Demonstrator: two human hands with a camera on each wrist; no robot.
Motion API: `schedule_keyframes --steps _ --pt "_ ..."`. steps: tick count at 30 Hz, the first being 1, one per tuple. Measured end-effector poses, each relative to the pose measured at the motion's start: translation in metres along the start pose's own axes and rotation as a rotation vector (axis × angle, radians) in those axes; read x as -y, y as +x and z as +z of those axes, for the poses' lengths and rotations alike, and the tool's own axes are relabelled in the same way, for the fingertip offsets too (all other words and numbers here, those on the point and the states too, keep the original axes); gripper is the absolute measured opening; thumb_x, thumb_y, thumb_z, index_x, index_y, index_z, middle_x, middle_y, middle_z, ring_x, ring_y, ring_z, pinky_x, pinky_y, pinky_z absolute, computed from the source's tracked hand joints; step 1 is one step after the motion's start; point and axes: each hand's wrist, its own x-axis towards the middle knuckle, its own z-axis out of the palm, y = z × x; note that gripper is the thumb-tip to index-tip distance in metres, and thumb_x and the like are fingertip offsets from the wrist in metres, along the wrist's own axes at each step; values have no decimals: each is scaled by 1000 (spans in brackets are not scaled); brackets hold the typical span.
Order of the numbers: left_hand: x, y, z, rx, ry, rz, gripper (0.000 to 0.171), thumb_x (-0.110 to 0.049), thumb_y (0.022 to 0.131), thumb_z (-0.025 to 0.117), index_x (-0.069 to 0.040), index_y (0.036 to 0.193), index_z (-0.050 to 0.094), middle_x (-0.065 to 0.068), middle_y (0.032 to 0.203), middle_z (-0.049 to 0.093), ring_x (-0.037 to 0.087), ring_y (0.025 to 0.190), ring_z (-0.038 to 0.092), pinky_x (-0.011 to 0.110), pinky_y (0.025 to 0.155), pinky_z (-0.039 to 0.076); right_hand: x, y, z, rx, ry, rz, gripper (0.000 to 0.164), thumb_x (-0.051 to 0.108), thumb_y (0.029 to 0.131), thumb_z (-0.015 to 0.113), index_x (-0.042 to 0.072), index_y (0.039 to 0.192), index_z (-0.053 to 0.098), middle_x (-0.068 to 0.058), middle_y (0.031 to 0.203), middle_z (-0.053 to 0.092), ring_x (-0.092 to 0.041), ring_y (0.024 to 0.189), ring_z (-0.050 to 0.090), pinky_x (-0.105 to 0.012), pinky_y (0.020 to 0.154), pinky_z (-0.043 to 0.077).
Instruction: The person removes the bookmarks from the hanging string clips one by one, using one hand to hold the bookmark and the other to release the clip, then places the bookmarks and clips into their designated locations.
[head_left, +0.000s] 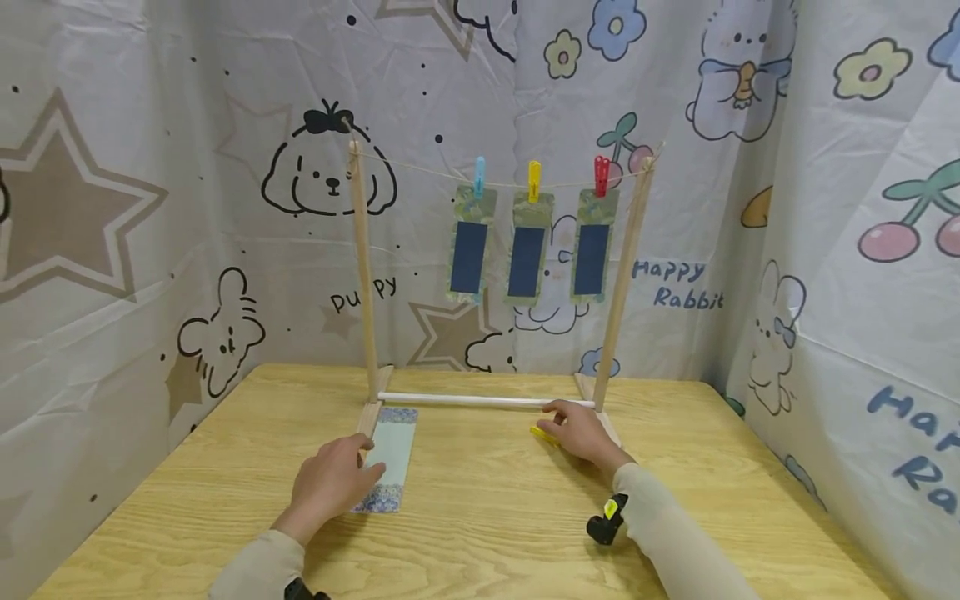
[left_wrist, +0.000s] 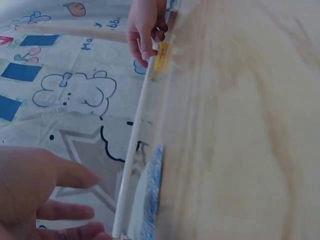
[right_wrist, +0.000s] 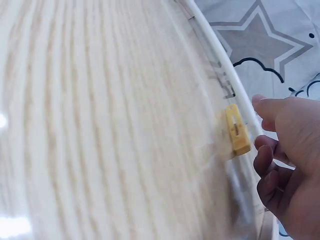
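Note:
A pale green paper strip (head_left: 393, 450) with blue floral ends lies on the table in the head view, left of the middle. My left hand (head_left: 332, 477) is over its left edge, thumb and fingers spread apart with nothing between them. On the right, a yellow clothespin (head_left: 544, 435) lies on the tabletop by the white rod. My right hand (head_left: 581, 432) is right beside it, fingers loosely bent. The right wrist view has the clothespin (right_wrist: 237, 130) just off the fingertips, with a gap showing between them.
A wooden frame with two posts (head_left: 364, 275) and a white crossbar (head_left: 465, 401) stands at the back of the table (head_left: 480, 533). From its string (head_left: 420, 169) hang three dark-blue-centred strips (head_left: 468, 258), held by blue (head_left: 479, 177), yellow (head_left: 534, 182) and red (head_left: 602, 176) clothespins.

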Motion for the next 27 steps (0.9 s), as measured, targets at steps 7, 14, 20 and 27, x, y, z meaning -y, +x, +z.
schedule_keyframes --steps 7,14,20,27 --pt "-18 20 -7 -67 -139 91 36 -27 96 77 -8 125 70 9 107 67 24 89 63 45 71 54 19 1 -28 35 163 22 35 24 103 69 4 132 67 -8 105 65 -26 86 61 -33 70 53" --pt "-31 43 -17 -109 -287 129 41 -22 96 76 -5 132 64 9 110 65 24 91 61 41 72 53 46 0 -56 54 251 18 40 30 104 67 9 138 64 -12 116 64 -26 94 64 -43 79 60" --pt "-39 56 -23 -123 -373 160 42 -20 98 73 -4 135 61 13 114 63 28 98 64 41 75 57 58 5 -78 40 294 -28 43 33 105 65 8 140 62 -11 112 67 -32 79 62 -39 68 55" --pt "-49 67 -34 -138 -451 178 44 -20 101 70 -2 139 57 15 121 61 32 107 62 44 77 57 75 12 -101 -11 353 -71 43 31 107 62 8 143 59 -14 114 66 -29 74 60 -35 65 50"
